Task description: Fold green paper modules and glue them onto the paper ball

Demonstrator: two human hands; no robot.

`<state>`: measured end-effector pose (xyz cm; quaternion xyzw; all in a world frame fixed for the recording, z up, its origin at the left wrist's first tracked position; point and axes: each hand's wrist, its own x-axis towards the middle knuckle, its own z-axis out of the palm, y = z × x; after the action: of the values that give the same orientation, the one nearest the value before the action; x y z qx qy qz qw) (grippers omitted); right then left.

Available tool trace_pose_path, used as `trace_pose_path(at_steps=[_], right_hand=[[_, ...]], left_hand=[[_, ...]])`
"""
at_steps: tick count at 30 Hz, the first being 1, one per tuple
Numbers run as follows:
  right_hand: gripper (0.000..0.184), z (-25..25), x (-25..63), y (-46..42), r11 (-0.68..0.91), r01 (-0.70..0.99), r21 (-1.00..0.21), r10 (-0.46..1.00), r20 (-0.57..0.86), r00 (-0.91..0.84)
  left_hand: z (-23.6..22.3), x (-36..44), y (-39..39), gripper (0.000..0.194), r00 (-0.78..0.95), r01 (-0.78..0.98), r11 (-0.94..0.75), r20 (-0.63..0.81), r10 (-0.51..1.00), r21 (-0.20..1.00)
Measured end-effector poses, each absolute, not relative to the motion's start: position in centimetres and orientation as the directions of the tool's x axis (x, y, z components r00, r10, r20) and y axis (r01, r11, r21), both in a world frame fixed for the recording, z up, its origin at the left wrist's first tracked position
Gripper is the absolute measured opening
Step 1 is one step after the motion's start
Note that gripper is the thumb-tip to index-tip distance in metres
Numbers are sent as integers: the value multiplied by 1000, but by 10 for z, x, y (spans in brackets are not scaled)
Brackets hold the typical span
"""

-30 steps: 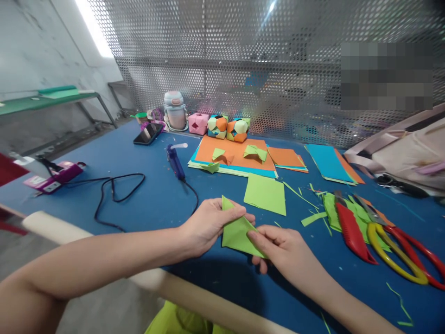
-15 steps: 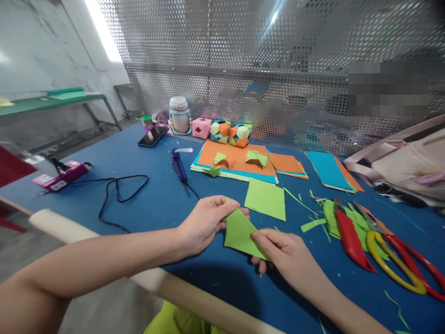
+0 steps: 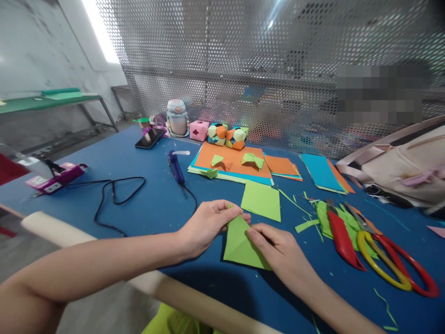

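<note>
A light green sheet of paper (image 3: pixel 239 248) is between my two hands, just above the blue table. My left hand (image 3: pixel 208 227) pinches its upper left corner between thumb and fingers. At the upper right edge, my right hand (image 3: pixel 276 243) is closed on the same sheet, thumb on top and fingers hidden behind. A faint crease crosses the paper. Just beyond lies a small stack of green paper squares (image 3: pixel 260 200). Folded green pieces (image 3: pixel 252 161) rest on an orange sheet (image 3: pixel 205 153) farther back.
To the right are a red-handled cutter (image 3: pixel 344 241), scissors (image 3: pixel 385 260) and green scraps (image 3: pixel 308 226). A blue glue gun (image 3: pixel 176 168) with its cord lies left of centre. Paper cubes (image 3: pixel 217 134), a bottle (image 3: pixel 177 118) and a phone (image 3: pixel 150 138) stand along the back. A pale roll (image 3: pixel 59 227) lines the front edge.
My right hand has slid up along the paper's edge towards my left hand. The sheet's lower part now lies flatter and more spread out. The view has shifted slightly.
</note>
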<state>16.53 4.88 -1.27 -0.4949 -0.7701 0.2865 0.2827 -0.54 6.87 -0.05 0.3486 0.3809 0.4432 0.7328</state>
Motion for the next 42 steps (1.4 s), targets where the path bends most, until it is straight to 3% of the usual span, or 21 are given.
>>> trace_pose_path(at_steps=[10, 18, 30, 38, 42], right_hand=[[35, -15, 166, 45, 341, 572, -746, 934, 197, -298], [36, -15, 164, 51, 223, 565, -794, 959, 74, -275], [35, -21, 158, 55, 178, 502, -846, 962, 42, -270], [36, -23, 157, 56, 172, 501, -848, 971, 58, -234], [35, -23, 157, 57, 165, 467, -869, 974, 68, -216]], left_hand=[[-5, -5, 72, 20, 372, -398, 450, -307, 876, 800], [-14, -4, 76, 29, 428, -381, 508, -340, 837, 772], [-17, -10, 81, 15, 412, -390, 519, -360, 837, 761], [-13, -17, 87, 33, 447, -446, 523, -325, 833, 727], [-11, -12, 79, 33, 490, -293, 534, -356, 796, 793]])
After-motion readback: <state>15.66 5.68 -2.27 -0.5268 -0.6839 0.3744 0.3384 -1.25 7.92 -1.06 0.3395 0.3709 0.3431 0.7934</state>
